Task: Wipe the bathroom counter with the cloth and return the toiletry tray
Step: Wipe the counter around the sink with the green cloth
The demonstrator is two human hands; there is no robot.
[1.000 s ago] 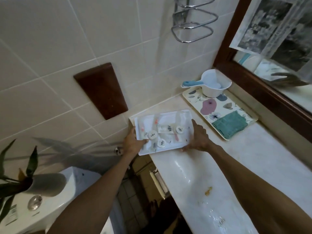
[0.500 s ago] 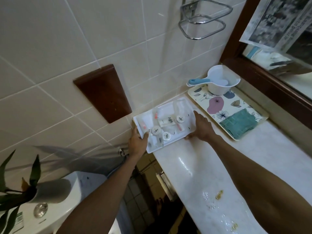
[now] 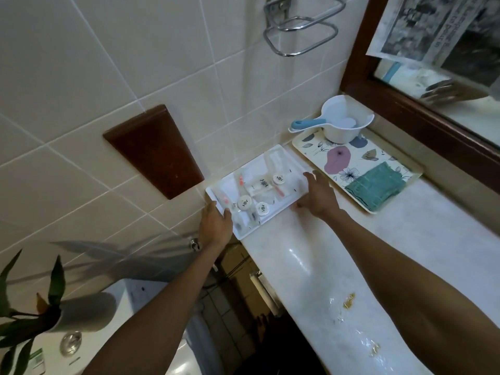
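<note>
The white toiletry tray [image 3: 284,158] holds small round-capped bottles, sachets and toothbrushes. It sits at the far left end of the pale marble counter [image 3: 405,239], against the tiled wall, with its near-left corner over the counter's end. My left hand [image 3: 215,226] grips that corner, thumb over the rim. My right hand [image 3: 316,197] holds the tray's right edge. The teal cloth [image 3: 376,185] lies folded on a floral tray [image 3: 319,143] to the right, apart from both hands.
A white scoop with a blue handle [image 3: 343,120] stands on the floral tray. Wet patches and yellowish stains [image 3: 349,304] mark the near counter. A wood-framed mirror [image 3: 405,104] runs along the right. A chrome rack [image 3: 303,28] hangs above; a toilet tank and plant [image 3: 54,315] sit lower left.
Both hands have carried the toiletry tray a little farther toward the wall corner and down onto the counter's left end. The grip on both sides is unchanged.
</note>
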